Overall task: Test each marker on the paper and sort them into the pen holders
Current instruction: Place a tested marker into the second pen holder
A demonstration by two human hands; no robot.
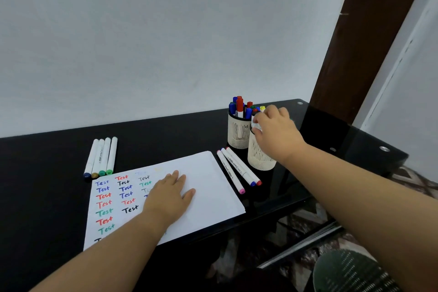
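My right hand (276,129) is at the mouth of the nearer pen holder (260,159), fingers curled round a white marker (256,124) that I am dropping in — so this is the sorting half of the cycle, as I judge it. My left hand (170,193) lies flat on the paper (213,187), fingers straight, pinning the sheet at about 6 o'clock on the black table (47,197). The farther pen holder (238,131), at about 1 o'clock, is already crowded with red and blue caps. Untested stock seems to lie in two lots: four markers (102,156) at 10 o'clock off the sheet's far left corner, and three markers (239,169) between the sheet and the holders. Next, I reckon, I let go cleanly, then pick one from the near trio — uncapping it without nudging the holder.
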